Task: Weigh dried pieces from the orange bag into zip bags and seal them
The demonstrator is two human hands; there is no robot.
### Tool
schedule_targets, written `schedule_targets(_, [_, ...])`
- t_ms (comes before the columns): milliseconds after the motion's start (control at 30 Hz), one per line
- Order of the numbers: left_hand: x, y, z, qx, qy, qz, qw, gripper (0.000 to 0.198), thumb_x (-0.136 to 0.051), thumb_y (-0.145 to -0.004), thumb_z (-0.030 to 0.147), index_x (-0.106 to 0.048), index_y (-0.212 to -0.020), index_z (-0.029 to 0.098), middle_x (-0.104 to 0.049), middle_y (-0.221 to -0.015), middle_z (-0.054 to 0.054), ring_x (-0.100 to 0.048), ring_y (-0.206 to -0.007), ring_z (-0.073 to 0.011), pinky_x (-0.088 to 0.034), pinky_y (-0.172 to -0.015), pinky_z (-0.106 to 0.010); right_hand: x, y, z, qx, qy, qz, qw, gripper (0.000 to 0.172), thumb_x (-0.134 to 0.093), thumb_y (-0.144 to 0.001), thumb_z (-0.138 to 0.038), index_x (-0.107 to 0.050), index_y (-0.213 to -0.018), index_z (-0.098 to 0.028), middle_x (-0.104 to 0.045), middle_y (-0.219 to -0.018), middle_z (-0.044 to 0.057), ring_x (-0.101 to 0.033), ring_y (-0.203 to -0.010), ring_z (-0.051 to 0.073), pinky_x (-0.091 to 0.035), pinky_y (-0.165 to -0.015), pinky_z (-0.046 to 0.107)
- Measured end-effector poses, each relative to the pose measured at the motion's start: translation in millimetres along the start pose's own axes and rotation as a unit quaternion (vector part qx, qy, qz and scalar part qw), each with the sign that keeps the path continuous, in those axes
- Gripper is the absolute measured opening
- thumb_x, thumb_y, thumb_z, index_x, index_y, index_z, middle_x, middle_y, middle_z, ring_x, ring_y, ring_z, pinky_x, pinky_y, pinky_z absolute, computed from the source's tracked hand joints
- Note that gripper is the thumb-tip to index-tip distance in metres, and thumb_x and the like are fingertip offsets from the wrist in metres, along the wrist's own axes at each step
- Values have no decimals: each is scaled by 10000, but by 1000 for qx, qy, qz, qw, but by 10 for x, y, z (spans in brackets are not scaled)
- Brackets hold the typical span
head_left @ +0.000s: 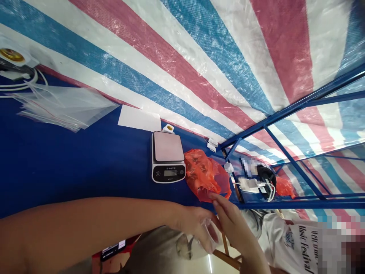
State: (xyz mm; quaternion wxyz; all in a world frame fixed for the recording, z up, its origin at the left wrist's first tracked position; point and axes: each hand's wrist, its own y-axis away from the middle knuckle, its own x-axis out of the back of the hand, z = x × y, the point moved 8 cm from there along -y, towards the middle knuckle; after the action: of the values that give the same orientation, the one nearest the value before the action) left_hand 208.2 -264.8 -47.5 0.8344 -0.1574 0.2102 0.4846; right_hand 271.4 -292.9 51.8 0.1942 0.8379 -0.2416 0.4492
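My left hand (194, 222) reaches across from the left, its fingers curled round a small clear plastic bag (211, 235) with something dark reddish showing in it. Close against it, my right hand (229, 219) has its fingers stretched out and partly overlaps the left fingertips. Whether the right hand touches the clear bag cannot be made out. Just beyond the right fingertips lies a crumpled orange-red plastic bag (203, 173) on the blue tabletop (71, 163). Left of it stands a white digital kitchen scale (169, 146), its plate bare and its display facing me.
A stack of clear zip bags (71, 106) and a white paper sheet (139, 117) lie toward the back. Striped tarpaulin (171, 64) walls the far side. Blue metal frame bars (291, 152) rise at right. A person in a white T-shirt (285, 236) is at lower right.
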Motion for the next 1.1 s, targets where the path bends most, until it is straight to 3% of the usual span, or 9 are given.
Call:
schedule_targets(200, [-113,24,114,54,54,-4,997,832,-966,-203,75,-689,-970,239,-692,-898,44,-642,-782,-134,-538,-687,-262,56,-386,-141,143,65,101,982,532,-414,-1022,-290,-490,-1545,-231,-509,-1589,105,-465,-1481,253,-414,-1196,486])
schedule_targets(333, [-106,59,165,90,59,10,994,902,-933,-140,5,-669,-972,232,-689,-879,54,-644,-749,-125,-533,-678,-256,31,-623,-116,144,107,82,980,341,-468,-959,-250,-706,-1192,-180,-751,-1139,132,-718,-1066,274,-580,-924,428])
schedule_targets(400, [-122,79,174,105,63,5,992,912,-924,-121,-8,-666,-964,227,-689,-869,58,-647,-747,-124,-536,-694,-259,-7,-692,-61,143,133,78,978,279,-452,-948,-207,-725,-1003,-197,-734,-961,101,-715,-902,251,-582,-832,395])
schedule_targets(633, [-39,72,208,67,82,39,994,889,-928,-168,-1,-666,-986,228,-684,-897,54,-649,-745,-116,-533,-684,-257,89,-795,-184,194,221,227,929,533,-444,-912,-161,-542,-1435,-184,-453,-1461,211,-519,-1354,326,-519,-1029,518])
schedule_targets(700, [-24,63,188,73,85,42,993,903,-921,-161,-17,-660,-991,226,-687,-897,53,-650,-736,-113,-534,-675,-253,221,-783,-270,197,197,296,914,448,-476,-918,-217,-584,-1349,-154,-525,-1337,220,-597,-1203,311,-559,-925,475])
schedule_targets(800, [-20,55,170,86,93,46,991,916,-912,-139,-33,-657,-981,222,-700,-896,52,-652,-729,-106,-537,-667,-238,404,-708,-290,156,172,379,896,219,-604,-907,-379,-661,-991,-185,-640,-869,87,-625,-779,237,-534,-706,357])
schedule_targets(867, [-26,55,170,91,102,48,990,920,-908,-129,-38,-659,-976,221,-704,-903,52,-658,-731,-106,-548,-672,-239,400,-717,-208,103,176,353,913,266,-614,-922,-454,-631,-801,-217,-592,-656,20,-564,-615,199,-456,-604,311])
schedule_targets(967, [-35,61,153,97,109,49,988,931,-904,-116,-43,-659,-975,220,-702,-913,56,-662,-719,-105,-560,-677,-243,220,-789,-81,93,172,254,947,289,-505,-973,-381,-661,-791,-219,-665,-701,57,-613,-646,214,-439,-591,307])
schedule_targets(1100, [-19,69,99,96,103,55,988,927,-931,-149,-7,-661,-1007,219,-695,-919,51,-669,-722,-108,-558,-681,-244,-76,-899,-76,208,150,180,950,262,-493,-878,-215,-728,-994,-210,-747,-1004,130,-687,-1000,301,-547,-902,461])
